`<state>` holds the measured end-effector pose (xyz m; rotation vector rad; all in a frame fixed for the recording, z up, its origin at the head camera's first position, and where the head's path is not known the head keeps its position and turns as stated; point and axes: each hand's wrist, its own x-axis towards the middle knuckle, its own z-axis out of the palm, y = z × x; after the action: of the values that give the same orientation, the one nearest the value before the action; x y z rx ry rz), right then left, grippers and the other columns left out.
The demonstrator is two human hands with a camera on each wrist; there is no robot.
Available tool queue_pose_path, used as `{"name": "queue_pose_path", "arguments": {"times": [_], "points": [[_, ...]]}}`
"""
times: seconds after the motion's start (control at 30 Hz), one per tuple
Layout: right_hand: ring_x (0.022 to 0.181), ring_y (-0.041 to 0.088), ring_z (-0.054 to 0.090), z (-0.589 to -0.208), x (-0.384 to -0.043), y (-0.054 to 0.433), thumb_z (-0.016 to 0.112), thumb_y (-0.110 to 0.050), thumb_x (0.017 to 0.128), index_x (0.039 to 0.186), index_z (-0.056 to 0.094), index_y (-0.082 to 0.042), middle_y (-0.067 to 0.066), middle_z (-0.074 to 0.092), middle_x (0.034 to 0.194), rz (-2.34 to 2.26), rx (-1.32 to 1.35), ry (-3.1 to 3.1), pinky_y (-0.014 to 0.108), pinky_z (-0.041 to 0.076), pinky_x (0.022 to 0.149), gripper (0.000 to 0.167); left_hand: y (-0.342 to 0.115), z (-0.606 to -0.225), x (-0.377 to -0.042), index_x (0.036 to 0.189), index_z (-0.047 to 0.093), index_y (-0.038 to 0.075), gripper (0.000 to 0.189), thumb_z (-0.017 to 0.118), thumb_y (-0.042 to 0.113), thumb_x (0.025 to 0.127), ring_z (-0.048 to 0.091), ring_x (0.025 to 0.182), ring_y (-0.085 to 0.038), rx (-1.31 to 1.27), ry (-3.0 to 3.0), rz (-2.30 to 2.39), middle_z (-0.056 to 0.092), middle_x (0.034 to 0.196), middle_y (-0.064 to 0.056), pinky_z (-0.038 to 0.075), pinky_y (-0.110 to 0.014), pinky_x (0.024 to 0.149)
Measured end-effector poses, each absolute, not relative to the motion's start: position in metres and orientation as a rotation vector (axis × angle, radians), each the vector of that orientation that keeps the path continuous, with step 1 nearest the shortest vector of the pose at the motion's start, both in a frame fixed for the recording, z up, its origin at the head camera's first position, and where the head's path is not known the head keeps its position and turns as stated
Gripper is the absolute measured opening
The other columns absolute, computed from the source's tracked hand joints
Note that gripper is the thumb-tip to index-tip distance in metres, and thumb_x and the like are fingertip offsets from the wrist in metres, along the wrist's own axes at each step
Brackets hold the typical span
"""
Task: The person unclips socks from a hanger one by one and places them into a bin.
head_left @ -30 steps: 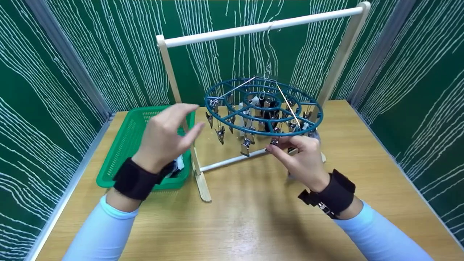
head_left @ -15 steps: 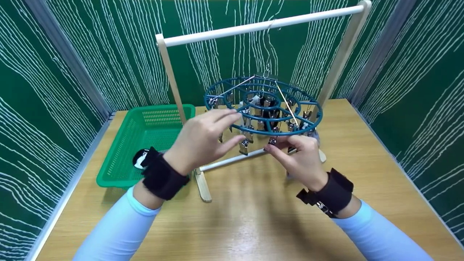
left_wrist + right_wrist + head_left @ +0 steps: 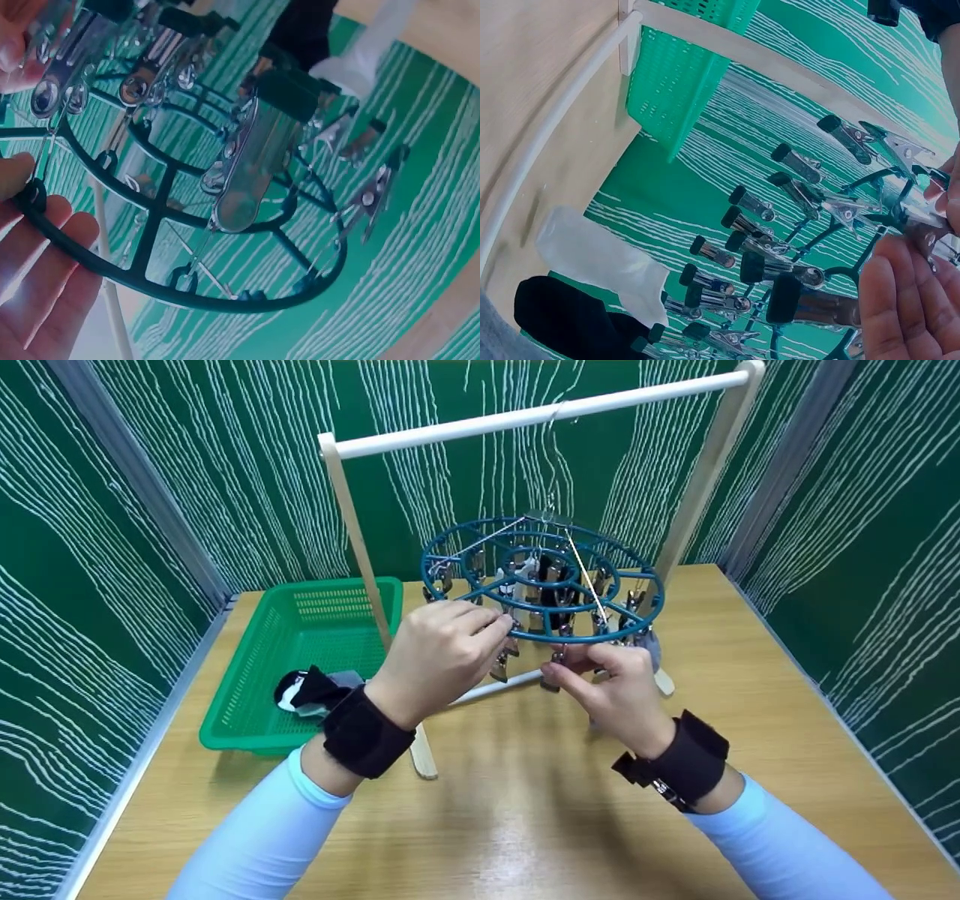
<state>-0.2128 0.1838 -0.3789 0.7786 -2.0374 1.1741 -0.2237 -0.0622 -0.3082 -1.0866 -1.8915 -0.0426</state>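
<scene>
A dark teal round clip hanger hangs by a hook, with several metal clips dangling under it. At its near left rim is my left hand; in the left wrist view its thumb and fingers grip that rim. My right hand pinches a metal clip below the near rim, between thumb and fingertips. A white sock and a black sock hang beneath the hanger in the right wrist view. Something grey hangs at the hanger's right side.
The hanger's stand has a white top bar and wooden legs. Left of it sits a green basket with a small black, white and grey bundle of cloth inside. Everything stands on a wooden table between green walls.
My left hand has moved right from beside the basket to the hanger's rim, and its fingers have closed there. My right hand keeps holding the clip, almost in place.
</scene>
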Motion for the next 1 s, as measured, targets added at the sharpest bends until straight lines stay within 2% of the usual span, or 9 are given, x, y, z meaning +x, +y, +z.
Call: {"name": "queue_pose_path", "arguments": {"times": [0.13,0.37,0.43,0.53,0.67,0.73,0.83,0.9,1.0], "points": [[0.076,0.006,0.076,-0.377,-0.210,0.184,0.087,0.010,0.083,0.098,0.082,0.004,0.015,0.083,0.091,1.150,0.800,-2.040,0.007,0.057,0.076,0.017,-0.063,-0.309,-0.224,0.102,0.084,0.006,0.011,0.075,0.012,0.102,0.081,0.086,-0.020,-1.070,-1.879,-0.012,0.084,0.096,-0.006,0.068,-0.032,0.077],[0.076,0.020,0.079,-0.366,-0.202,0.187,0.088,0.007,0.082,0.105,0.080,0.004,0.015,0.083,0.094,1.095,0.904,-1.942,0.009,0.058,0.080,0.024,-0.066,-0.312,-0.226,0.103,0.084,0.003,0.010,0.076,0.009,0.100,0.082,0.087,-0.021,-1.050,-1.914,-0.047,0.085,0.096,-0.008,0.068,-0.033,0.079],[0.079,0.016,0.078,-0.360,-0.198,0.190,0.087,0.004,0.085,0.105,0.080,0.004,0.016,0.083,0.092,1.107,0.931,-1.889,0.010,0.059,0.082,0.021,-0.067,-0.312,-0.227,0.103,0.084,0.002,0.010,0.077,0.008,0.099,0.082,0.087,-0.021,-1.046,-1.913,-0.053,0.084,0.096,-0.009,0.068,-0.033,0.078],[0.085,0.003,0.076,-0.351,-0.194,0.198,0.085,-0.010,0.093,0.101,0.081,0.005,0.019,0.082,0.090,1.113,0.916,-1.814,0.011,0.059,0.085,0.017,-0.069,-0.314,-0.229,0.101,0.083,0.001,0.008,0.077,0.006,0.099,0.082,0.089,-0.021,-1.042,-1.917,-0.063,0.084,0.097,-0.010,0.068,-0.033,0.079],[0.093,-0.008,0.072,-0.338,-0.194,0.211,0.079,-0.030,0.101,0.096,0.081,0.005,0.020,0.081,0.089,1.059,0.845,-1.767,0.012,0.059,0.089,0.036,-0.073,-0.315,-0.231,0.100,0.082,0.000,0.008,0.075,0.005,0.099,0.082,0.092,-0.023,-1.032,-1.949,-0.085,0.084,0.098,-0.012,0.068,-0.034,0.082],[0.096,-0.009,0.071,-0.333,-0.196,0.218,0.080,-0.025,0.099,0.097,0.081,0.005,0.021,0.081,0.091,1.028,0.805,-1.770,0.012,0.058,0.092,0.030,-0.075,-0.315,-0.232,0.101,0.082,-0.001,0.009,0.075,0.004,0.100,0.083,0.093,-0.024,-1.025,-1.968,-0.099,0.084,0.099,-0.013,0.068,-0.034,0.083],[0.102,-0.007,0.069,-0.327,-0.201,0.229,0.080,-0.003,0.091,0.102,0.081,0.006,0.024,0.081,0.097,0.986,0.746,-1.802,0.013,0.055,0.098,0.014,-0.078,-0.315,-0.234,0.104,0.081,-0.002,0.010,0.073,0.003,0.101,0.083,0.096,-0.026,-1.020,-1.990,-0.124,0.083,0.102,-0.015,0.068,-0.036,0.085],[0.107,-0.002,0.070,-0.326,-0.205,0.236,0.076,0.008,0.085,0.107,0.081,0.005,0.024,0.080,0.105,0.938,0.710,-1.850,0.012,0.052,0.101,0.023,-0.080,-0.315,-0.235,0.105,0.081,-0.003,0.011,0.073,0.003,0.101,0.083,0.098,-0.027,-1.019,-2.003,-0.140,0.083,0.103,-0.015,0.068,-0.037,0.086],[0.113,0.015,0.072,-0.328,-0.212,0.247,0.069,0.013,0.087,0.117,0.079,0.004,0.024,0.078,0.117,0.863,0.685,-1.956,0.011,0.048,0.106,0.033,-0.083,-0.316,-0.236,0.106,0.080,-0.004,0.011,0.071,0.002,0.101,0.083,0.099,-0.028,-1.015,-2.028,-0.167,0.083,0.104,-0.016,0.068,-0.038,0.085]]}}
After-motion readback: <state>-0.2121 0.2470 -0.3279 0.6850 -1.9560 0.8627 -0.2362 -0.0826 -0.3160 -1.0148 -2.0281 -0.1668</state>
